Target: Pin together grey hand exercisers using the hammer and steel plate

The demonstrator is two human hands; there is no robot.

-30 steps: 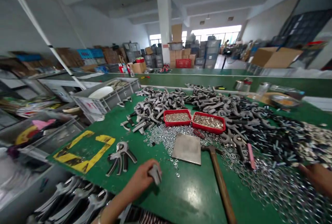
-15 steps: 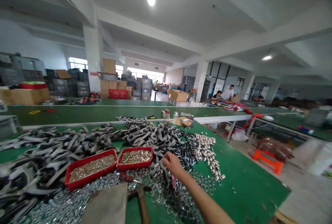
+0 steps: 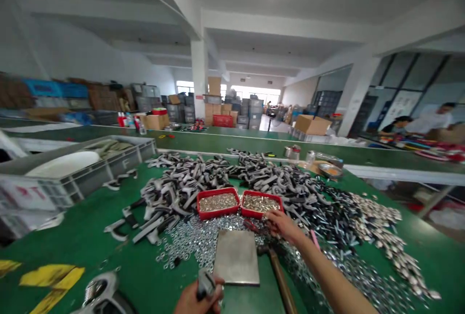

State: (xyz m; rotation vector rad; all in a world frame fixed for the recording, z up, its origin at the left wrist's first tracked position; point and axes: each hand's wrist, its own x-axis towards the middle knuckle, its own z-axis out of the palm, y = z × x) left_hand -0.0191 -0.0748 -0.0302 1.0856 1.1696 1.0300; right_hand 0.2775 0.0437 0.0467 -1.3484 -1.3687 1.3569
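At the bottom edge my left hand (image 3: 199, 299) is closed around a small grey metal part (image 3: 204, 282), just in front of a flat steel plate (image 3: 237, 257) lying on the green table (image 3: 90, 236). Out ahead, my right hand (image 3: 281, 224) reaches with curled fingers over the scattered washers, right beside the nearer of two red trays (image 3: 260, 203) of small metal pieces. What those fingers hold, if anything, I cannot make out. A wooden-handled hammer (image 3: 279, 275) lies between my arms.
A large heap of grey and black handle parts (image 3: 203, 180) covers the table's middle, with silver washers (image 3: 189, 241) in front and shiny pins (image 3: 385, 227) to the right. Grey crates (image 3: 83, 168) stand at left. Two people sit at a far right bench (image 3: 417, 125).
The view has swung back left. My right hand has moved from the black parts toward the red tray. My left hand with its grey part is back in view.
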